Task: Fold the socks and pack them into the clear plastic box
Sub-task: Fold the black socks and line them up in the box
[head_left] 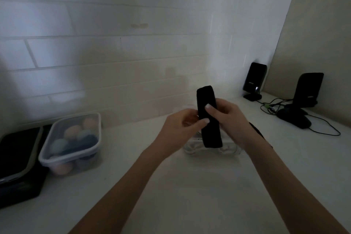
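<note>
Both hands hold one black sock (208,118) upright above the counter (171,186). Right hand (228,118): fingers curled round the sock's right edge, thumb pressed flat on its front. Left hand (180,126): thumb and fingertips pinch the sock's left edge slightly lower. The sock reads as a flattened strip, top end rounded, bottom end cut square; probably already doubled, though the fold lines are too dark to confirm. Held in the air between two grips, likely so the strip stays taut and aligned for the next fold. Directly beneath the sock, partly hidden by it and the wrists, sits the clear box (212,149), open side up as far as can be told; contents unclear. This placement keeps the drop short once folding is done. Left of the sock, at the wall: a lidded tub (73,143) with pastel rounded items, and a black tray (18,159) beyond it. Right of the sock: two black speakers (254,81) with cables, and a mouse (296,119).
</note>
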A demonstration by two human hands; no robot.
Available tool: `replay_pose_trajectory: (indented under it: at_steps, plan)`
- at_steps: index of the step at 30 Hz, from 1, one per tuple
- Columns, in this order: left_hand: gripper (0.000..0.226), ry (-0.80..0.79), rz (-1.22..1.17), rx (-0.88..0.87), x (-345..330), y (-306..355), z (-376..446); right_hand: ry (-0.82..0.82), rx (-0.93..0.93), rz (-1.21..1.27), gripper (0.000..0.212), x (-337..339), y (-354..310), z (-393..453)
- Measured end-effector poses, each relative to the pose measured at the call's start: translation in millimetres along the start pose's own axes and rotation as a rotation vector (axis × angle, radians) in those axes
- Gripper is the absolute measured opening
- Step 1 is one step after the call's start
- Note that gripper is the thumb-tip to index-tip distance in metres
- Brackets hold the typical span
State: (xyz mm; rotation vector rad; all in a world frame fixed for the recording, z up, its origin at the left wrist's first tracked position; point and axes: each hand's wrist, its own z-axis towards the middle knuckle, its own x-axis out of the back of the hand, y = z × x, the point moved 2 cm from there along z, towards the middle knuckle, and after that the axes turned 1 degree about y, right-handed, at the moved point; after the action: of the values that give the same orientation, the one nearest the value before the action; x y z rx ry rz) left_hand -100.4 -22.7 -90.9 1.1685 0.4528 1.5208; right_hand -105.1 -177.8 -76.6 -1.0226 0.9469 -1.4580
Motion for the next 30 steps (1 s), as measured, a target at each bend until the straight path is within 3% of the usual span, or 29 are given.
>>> replay_pose_trajectory:
  at_steps: [4, 8, 18, 26, 30]
  plan:
    - [0.007, 0.003, -0.231, 0.084, -9.0, -18.3, 17.5, 0.021, 0.016, -0.014, 0.015, 0.0, 12.9, 1.5]
    - [0.016, -0.057, -0.407, 0.149, -12.1, -29.1, 20.4, -0.061, -0.032, 0.075, 0.015, 3.4, 23.9, -1.2]
    - [0.016, -0.177, -0.125, -0.025, -19.6, -24.8, 6.2, -0.06, -0.074, 0.151, 0.019, 1.3, 21.4, -7.4]
    - [0.022, -0.108, -0.205, -0.046, -14.6, -24.4, 5.7, -0.029, -0.095, 0.091, 0.024, 0.9, 22.3, -9.0]
    - [0.013, -0.134, -0.201, -0.046, -15.6, -21.9, 4.0, -0.035, -0.088, 0.101, 0.026, 1.4, 21.4, -11.4]
